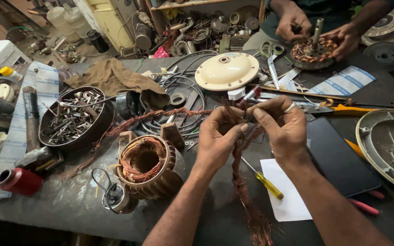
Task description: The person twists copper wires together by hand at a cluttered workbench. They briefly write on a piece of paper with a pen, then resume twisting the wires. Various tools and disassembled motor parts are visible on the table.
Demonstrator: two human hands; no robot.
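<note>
Both hands are raised over the middle of the workbench, close together, thumbs and fingers nearly touching. The left hand is pinched on the upper part of a bundle of copper wire; the right hand, a ring on one finger, grips the same bundle just beside it, fingertips curled inward. The wire hangs from between the hands, runs down across the bench toward the near edge and frays out there. A second length of copper wire trails left from the hands, past the wound stator that stands on the bench left of the left forearm. A yellow-handled screwdriver lies under the hands, its handle touching a white sheet. A dark tablet lies to the right of the right wrist. A round bowl of screws and bolts sits at the left, a cream dome cover behind the hands, and a grey metal housing at the right edge. Across the bench, another person's two hands work on a copper-wound rotor with an upright shaft.
</note>
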